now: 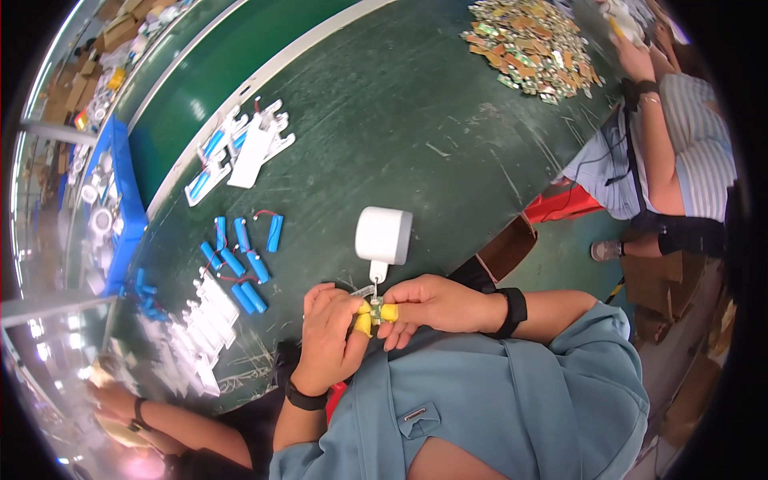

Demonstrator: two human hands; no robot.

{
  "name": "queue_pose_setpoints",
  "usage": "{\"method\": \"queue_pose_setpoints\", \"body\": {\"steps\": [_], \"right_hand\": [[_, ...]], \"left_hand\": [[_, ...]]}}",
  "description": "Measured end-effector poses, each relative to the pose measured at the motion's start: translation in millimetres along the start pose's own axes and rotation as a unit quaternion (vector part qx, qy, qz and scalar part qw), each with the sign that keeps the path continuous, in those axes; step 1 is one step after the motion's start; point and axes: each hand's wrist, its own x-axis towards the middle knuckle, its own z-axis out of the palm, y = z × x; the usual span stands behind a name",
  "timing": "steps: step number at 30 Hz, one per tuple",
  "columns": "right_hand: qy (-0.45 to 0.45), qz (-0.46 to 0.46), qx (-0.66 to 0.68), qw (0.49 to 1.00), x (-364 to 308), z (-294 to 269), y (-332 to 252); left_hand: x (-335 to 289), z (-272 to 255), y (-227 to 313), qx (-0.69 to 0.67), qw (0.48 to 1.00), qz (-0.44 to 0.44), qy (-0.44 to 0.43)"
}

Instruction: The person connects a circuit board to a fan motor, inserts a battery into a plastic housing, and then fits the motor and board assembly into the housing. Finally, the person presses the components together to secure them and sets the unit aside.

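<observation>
My left hand [330, 334] and my right hand [438, 306] meet near the table's front edge, yellow covers on some fingertips. Between them they pinch a small green circuit board [376, 310], partly hidden by the fingertips. Just beyond it, a white cylindrical lamp head [382, 236] with a grey rim lies on the table. Its short white neck points toward me, and a thin lead runs from the neck to the board.
Blue cylindrical batteries [233, 262] with red wires lie left of my hands, beside a row of white plastic parts [210, 314]. More white housings [254, 152] lie farther back. A heap of small circuit boards [532, 44] sits far right. Co-workers' arms [658, 152] show at both sides.
</observation>
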Motion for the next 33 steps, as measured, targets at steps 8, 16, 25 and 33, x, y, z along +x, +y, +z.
{"method": "queue_pose_setpoints", "body": {"steps": [8,16,25,33], "right_hand": [[0.015,0.011,0.026,0.999,4.3,3.9,1.8],[0.015,0.01,-0.004,1.0,3.4,4.4,5.0],[-0.011,-0.013,-0.014,1.0,6.6,1.2,8.9],[0.041,-0.063,-0.224,0.972,-12.2,-5.8,-20.5]], "left_hand": [[-0.9,0.8,3.5,0.016,1.0,0.016,-0.019],[1.6,1.5,6.0,0.017,0.999,0.007,-0.029],[-0.8,-0.4,8.2,0.024,1.0,-0.016,-0.011],[-10.1,-23.5,12.1,-0.056,0.996,-0.062,0.028]]}}
